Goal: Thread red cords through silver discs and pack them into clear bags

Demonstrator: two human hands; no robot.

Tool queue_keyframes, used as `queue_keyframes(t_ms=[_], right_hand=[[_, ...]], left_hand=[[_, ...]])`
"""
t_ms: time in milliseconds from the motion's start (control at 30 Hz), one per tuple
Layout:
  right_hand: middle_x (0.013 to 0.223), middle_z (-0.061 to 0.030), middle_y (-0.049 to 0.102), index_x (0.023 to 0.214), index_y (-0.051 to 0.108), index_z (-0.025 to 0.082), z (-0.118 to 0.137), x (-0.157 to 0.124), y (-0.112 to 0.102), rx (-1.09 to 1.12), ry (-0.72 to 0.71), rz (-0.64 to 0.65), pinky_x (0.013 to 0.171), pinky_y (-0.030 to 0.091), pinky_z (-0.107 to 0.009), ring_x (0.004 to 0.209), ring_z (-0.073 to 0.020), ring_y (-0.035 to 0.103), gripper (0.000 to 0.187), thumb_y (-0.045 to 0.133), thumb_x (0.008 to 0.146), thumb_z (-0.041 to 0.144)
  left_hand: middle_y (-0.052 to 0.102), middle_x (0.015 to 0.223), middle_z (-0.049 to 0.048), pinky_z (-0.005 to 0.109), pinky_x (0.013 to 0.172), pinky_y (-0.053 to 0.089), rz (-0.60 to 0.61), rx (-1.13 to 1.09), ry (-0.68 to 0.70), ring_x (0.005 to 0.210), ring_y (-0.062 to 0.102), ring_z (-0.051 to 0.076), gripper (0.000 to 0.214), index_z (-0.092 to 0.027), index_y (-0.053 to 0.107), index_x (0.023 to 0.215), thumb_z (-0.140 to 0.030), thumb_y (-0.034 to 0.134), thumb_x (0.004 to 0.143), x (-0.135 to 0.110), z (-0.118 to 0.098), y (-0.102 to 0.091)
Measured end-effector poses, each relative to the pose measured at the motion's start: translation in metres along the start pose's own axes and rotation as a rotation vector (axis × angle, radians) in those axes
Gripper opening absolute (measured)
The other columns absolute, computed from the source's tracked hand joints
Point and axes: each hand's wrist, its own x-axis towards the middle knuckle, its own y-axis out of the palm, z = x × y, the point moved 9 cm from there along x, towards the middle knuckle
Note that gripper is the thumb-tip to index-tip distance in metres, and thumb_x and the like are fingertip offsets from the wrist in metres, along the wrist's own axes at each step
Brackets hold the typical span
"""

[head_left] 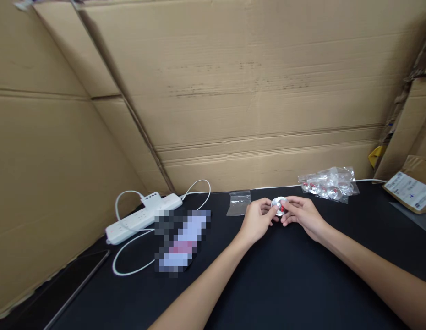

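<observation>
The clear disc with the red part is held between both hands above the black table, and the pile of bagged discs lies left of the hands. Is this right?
Not quite: the head view shows the pile of bagged discs right of the hands. The rest holds: left hand and right hand hold the clear disc above the black table.

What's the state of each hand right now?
Left hand: closed, fingertips pinching the small clear disc with a red part.
Right hand: closed on the same disc, from the other side.
</observation>
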Motion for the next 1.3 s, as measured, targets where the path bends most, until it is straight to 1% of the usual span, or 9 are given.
queue_keyframes(t_ms=[167,267,333,400,500,633,800,1067,1300], right_hand=[[0.075,-0.0066,0.067,0.088,0.067,0.014,0.014,0.011,-0.032,-0.159,-0.129,-0.150,0.052,0.057,-0.034,0.054,-0.0187,0.065,0.037,0.075,0.073,0.046],[0.076,-0.0075,0.068,0.088,0.069,0.016,0.035,0.014,-0.048,-0.572,-0.363,-0.200,0.058,0.057,-0.036,0.061,-0.0206,0.066,0.026,0.066,0.081,0.041],[0.087,-0.0088,0.070,0.088,0.072,0.019,0.043,0.012,-0.043,-0.927,-0.505,-0.139,0.070,0.056,-0.039,0.074,-0.0224,0.066,0.017,0.062,0.084,0.031],[0.092,-0.0086,0.070,0.090,0.073,0.020,0.040,0.010,-0.032,-1.182,-0.565,-0.029,0.079,0.053,-0.041,0.083,-0.0237,0.065,0.015,0.060,0.085,0.026],[0.090,-0.0081,0.070,0.092,0.072,0.021,0.040,0.004,-0.019,-1.335,-0.603,0.029,0.085,0.050,-0.044,0.088,-0.0253,0.063,0.014,0.063,0.084,0.027],[0.097,-0.0081,0.067,0.100,0.068,0.020,0.055,-0.011,-0.001,-1.244,-0.724,-0.016,0.089,0.047,-0.043,0.094,-0.0246,0.060,0.016,0.060,0.089,0.027],[0.094,-0.0054,0.062,0.102,0.064,0.021,0.046,-0.020,0.028,-1.081,-0.713,0.143,0.079,0.049,-0.032,0.086,-0.0188,0.059,0.014,0.053,0.093,0.020],[0.088,-0.0053,0.058,0.091,0.051,0.020,0.037,-0.015,0.024,-1.084,-0.627,0.116,0.071,0.046,-0.031,0.078,-0.0180,0.057,0.012,0.041,0.094,0.014],[0.080,-0.0031,0.059,0.090,0.049,0.021,0.034,-0.012,0.021,-0.937,-0.574,0.090,0.068,0.044,-0.031,0.071,-0.0176,0.057,0.010,0.040,0.094,0.018]], left_hand=[[0.063,0.060,0.0030,0.021,0.043,0.048,-0.082,-0.190,-0.139,0.049,0.064,0.015,0.013,-0.012,0.056,0.078,-0.021,0.064,0.083,0.003,0.013,-0.008],[0.064,0.060,0.0037,0.022,0.041,0.048,-0.137,-0.203,-0.176,0.047,0.063,0.015,0.009,-0.012,0.055,0.076,-0.014,0.062,0.082,0.003,0.017,-0.016],[0.064,0.059,0.0033,0.023,0.042,0.049,-0.143,-0.211,-0.184,0.046,0.063,0.015,0.005,-0.011,0.056,0.079,-0.011,0.061,0.082,0.004,0.018,-0.018],[0.064,0.057,0.0028,0.023,0.043,0.051,-0.140,-0.221,-0.190,0.046,0.064,0.015,0.003,-0.011,0.057,0.083,-0.009,0.060,0.082,0.004,0.019,-0.018],[0.064,0.058,0.0031,0.025,0.045,0.052,-0.138,-0.234,-0.195,0.047,0.064,0.016,0.002,-0.011,0.057,0.084,-0.010,0.059,0.083,0.004,0.019,-0.018],[0.066,0.064,0.0054,0.026,0.047,0.053,-0.120,-0.244,-0.191,0.049,0.065,0.016,0.007,-0.011,0.058,0.086,-0.016,0.061,0.084,0.003,0.018,-0.015],[0.064,0.066,0.0040,0.026,0.050,0.054,0.015,-0.227,-0.069,0.053,0.066,0.016,0.016,-0.011,0.061,0.093,-0.025,0.061,0.084,0.002,0.011,0.001],[0.062,0.063,0.0021,0.021,0.045,0.049,0.020,0.033,0.030,0.050,0.063,0.013,0.019,-0.012,0.066,0.095,-0.023,0.055,0.084,-0.003,-0.003,0.006],[0.065,0.061,0.0014,0.019,0.047,0.043,-0.062,0.243,0.003,0.045,0.058,0.011,0.016,-0.014,0.067,0.086,-0.020,0.053,0.082,-0.005,-0.010,-0.005]])
